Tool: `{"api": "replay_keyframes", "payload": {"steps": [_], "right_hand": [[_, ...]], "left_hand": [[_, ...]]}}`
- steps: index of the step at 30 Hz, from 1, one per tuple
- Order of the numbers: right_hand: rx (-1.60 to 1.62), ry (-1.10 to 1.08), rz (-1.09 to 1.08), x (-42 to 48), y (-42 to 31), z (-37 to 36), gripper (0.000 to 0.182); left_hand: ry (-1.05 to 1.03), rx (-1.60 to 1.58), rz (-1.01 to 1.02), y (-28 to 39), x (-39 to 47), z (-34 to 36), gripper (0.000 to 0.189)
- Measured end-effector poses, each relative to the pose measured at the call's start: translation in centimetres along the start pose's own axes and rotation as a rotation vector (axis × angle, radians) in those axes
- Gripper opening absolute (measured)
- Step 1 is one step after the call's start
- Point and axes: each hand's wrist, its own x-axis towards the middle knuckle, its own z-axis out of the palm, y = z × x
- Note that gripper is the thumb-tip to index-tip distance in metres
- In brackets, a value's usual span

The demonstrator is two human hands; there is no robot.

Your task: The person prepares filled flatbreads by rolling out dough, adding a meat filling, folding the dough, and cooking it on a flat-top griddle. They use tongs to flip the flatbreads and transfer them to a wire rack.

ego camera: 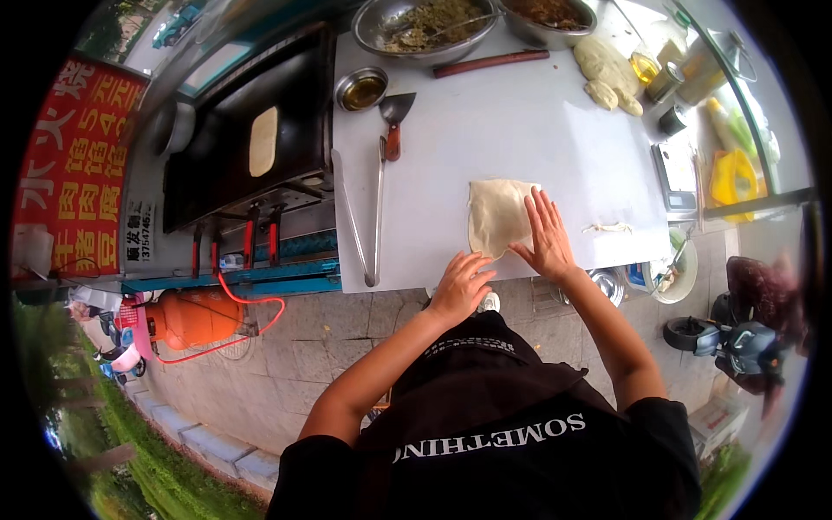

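Note:
A thin, roughly square sheet of dough (pixel 499 214) lies flat on the white work surface (pixel 429 156) in front of me. Along its right edge rests my right hand (pixel 548 235), flat, the thumb apart from the fingers and reaching the near corner. My left hand (pixel 460 287) is at the table's front edge, fingers loosely bent, its tips by the near left corner of the dough. Whether those fingertips touch the dough I cannot tell. Neither hand grips anything. To the right of the sheet is a small dough scrap (pixel 608 228).
Long metal tongs (pixel 377 214), a scraper (pixel 394 123), an oil bowl (pixel 361 90) and a wooden rolling pin (pixel 492 64) lie around. Filling bowls (pixel 374 32) and a dough lump (pixel 604 65) stand behind. Left, a black griddle (pixel 221 156) bears one flat dough piece (pixel 264 142); below sits an orange gas cylinder (pixel 198 318).

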Motion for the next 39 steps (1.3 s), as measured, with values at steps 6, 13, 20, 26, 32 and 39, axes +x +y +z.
{"api": "replay_keyframes", "payload": {"steps": [6, 13, 20, 26, 32, 39], "right_hand": [[-0.210, -0.095, 0.098, 5.5, -3.8, 1.3, 0.084], [0.272, 0.108, 0.192, 18.0, -13.2, 12.9, 0.049], [-0.057, -0.043, 0.648, 32.3, -10.2, 16.5, 0.045], [-0.260, 0.061, 0.658, 30.1, -6.8, 15.8, 0.034], [-0.160, 0.314, 0.503, 28.1, -13.4, 11.3, 0.033], [0.033, -0.014, 0.100, 39.8, -22.1, 9.6, 0.038]], "left_hand": [[0.278, 0.031, -0.136, -5.5, 0.1, -10.1, 0.030], [0.688, 0.215, -0.477, -26.7, -0.1, -25.6, 0.030], [0.395, 0.469, -0.703, -42.5, 4.1, -33.8, 0.055], [0.202, 0.484, -0.690, -45.1, 6.6, -33.8, 0.065], [0.250, 0.483, -0.649, -49.4, 9.9, -35.9, 0.065], [0.196, 0.403, -0.652, -49.2, 12.8, -37.1, 0.071]]}}
